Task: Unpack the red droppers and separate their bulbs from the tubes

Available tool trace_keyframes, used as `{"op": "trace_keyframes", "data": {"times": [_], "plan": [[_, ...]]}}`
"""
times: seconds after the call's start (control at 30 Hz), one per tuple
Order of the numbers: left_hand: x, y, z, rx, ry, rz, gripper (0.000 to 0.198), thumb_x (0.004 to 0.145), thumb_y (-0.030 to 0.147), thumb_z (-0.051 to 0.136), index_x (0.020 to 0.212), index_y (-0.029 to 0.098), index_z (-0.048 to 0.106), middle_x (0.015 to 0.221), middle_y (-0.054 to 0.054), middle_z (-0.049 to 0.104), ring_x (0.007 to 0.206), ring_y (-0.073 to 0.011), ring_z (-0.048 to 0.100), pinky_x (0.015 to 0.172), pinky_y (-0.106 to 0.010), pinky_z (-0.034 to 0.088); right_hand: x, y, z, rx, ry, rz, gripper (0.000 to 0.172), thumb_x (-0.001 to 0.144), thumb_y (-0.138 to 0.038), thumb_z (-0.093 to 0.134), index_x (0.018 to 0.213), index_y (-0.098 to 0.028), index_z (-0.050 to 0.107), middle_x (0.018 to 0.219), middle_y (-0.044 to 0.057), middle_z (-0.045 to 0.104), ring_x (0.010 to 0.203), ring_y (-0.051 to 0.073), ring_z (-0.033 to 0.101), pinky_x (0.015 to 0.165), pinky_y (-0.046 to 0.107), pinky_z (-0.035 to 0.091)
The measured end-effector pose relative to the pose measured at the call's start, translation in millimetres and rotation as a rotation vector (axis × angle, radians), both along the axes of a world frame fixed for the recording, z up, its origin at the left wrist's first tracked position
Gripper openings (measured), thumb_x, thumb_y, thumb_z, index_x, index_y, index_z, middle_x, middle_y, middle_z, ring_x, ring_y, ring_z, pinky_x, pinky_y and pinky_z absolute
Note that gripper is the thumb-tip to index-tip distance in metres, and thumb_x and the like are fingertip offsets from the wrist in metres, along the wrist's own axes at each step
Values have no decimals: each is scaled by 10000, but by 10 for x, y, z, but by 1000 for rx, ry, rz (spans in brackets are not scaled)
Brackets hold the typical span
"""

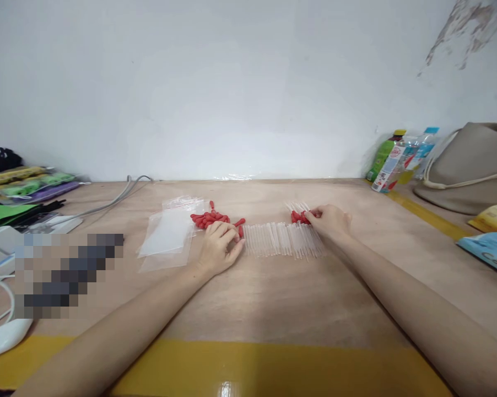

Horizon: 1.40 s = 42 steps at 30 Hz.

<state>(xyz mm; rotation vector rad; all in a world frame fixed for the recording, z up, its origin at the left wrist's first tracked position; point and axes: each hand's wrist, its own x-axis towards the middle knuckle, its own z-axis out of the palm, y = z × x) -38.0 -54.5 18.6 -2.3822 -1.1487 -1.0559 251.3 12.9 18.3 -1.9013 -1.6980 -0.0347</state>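
Note:
My left hand (221, 248) rests on the table with fingers curled, pinching a red rubber bulb (241, 231) at the left end of a row of thin clear tubes (269, 240). Just behind it lies a heap of loose red rubber bulbs (207, 216). Beyond the row's right end, my right hand (329, 220) is closed, fingertips on a red-bulbed dropper at the edge of a small group of assembled droppers (297, 215). Their clear tips point away from me. The fingers partly hide what each hand grips.
Clear zip bags (168, 234) lie left of the bulb heap. Farther left are a grey cable (112, 203), packaged items (46, 184) and a blurred dark patch (70, 270). Drink bottles (391, 160), a beige bag (471, 165) and a blue packet (490, 251) stand or lie at right.

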Motion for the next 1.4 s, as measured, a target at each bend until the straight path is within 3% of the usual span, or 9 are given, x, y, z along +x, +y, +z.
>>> {"op": "trace_keyframes", "data": {"times": [0.23,0.33,0.5,0.6,0.67,0.8,0.87,1.0,1.4], "plan": [[21,20,-22,1,21,-7,97,782,243,508,730,182,562,836,-45,609,803,-185,512,734,-355,397,-33,0,-56,149,-1,29,307,777,-394,447,685,-198,666,732,65,644,742,218,539,663,342,263],[15,32,-24,34,39,-19,117,798,224,492,846,188,592,926,-60,615,876,-195,525,789,-371,407,-124,-95,-48,274,21,107,272,792,-371,456,710,-191,643,765,53,638,787,213,526,696,345,263],[43,46,-26,174,142,6,312,832,212,459,1138,192,519,1200,-104,525,1132,-243,438,900,-413,377,-386,-395,-39,445,-26,493,179,836,-303,465,861,-224,624,814,21,648,807,176,527,827,369,254],[83,37,-36,222,188,15,314,845,238,457,1151,204,515,1232,-106,506,1165,-252,418,901,-415,374,-530,-579,-48,472,-38,658,145,842,-276,476,845,-230,614,792,-3,646,784,152,529,844,350,268],[105,25,-42,230,198,-15,256,842,247,473,1080,215,561,1137,-88,578,1112,-236,464,865,-390,391,-596,-672,-54,455,-39,722,137,845,-256,473,846,-229,607,785,-10,643,772,141,528,832,337,283],[131,6,-61,248,198,-67,126,829,233,503,884,209,614,757,-23,658,826,-181,559,724,-335,393,-656,-761,-67,461,-53,741,133,836,-274,485,871,-215,599,824,6,643,803,147,528,837,342,287],[143,0,-78,258,227,-83,118,829,233,506,884,206,607,681,-5,641,735,-160,547,694,-327,373,-667,-764,-82,498,-110,738,179,814,-321,522,928,-204,596,857,22,647,825,161,526,861,362,271],[172,-12,-112,254,285,-123,154,839,213,490,967,199,574,714,-2,639,742,-151,532,723,-327,355,-681,-753,-114,552,-250,784,167,833,-296,507,938,-226,616,749,2,650,768,149,527,863,372,255],[197,-54,-83,222,331,-194,121,851,202,452,824,166,564,648,-7,595,728,-143,528,719,-331,337,-574,-821,-74,623,-381,776,162,851,-279,476,874,-282,636,625,-49,628,702,120,505,860,361,219]]}}
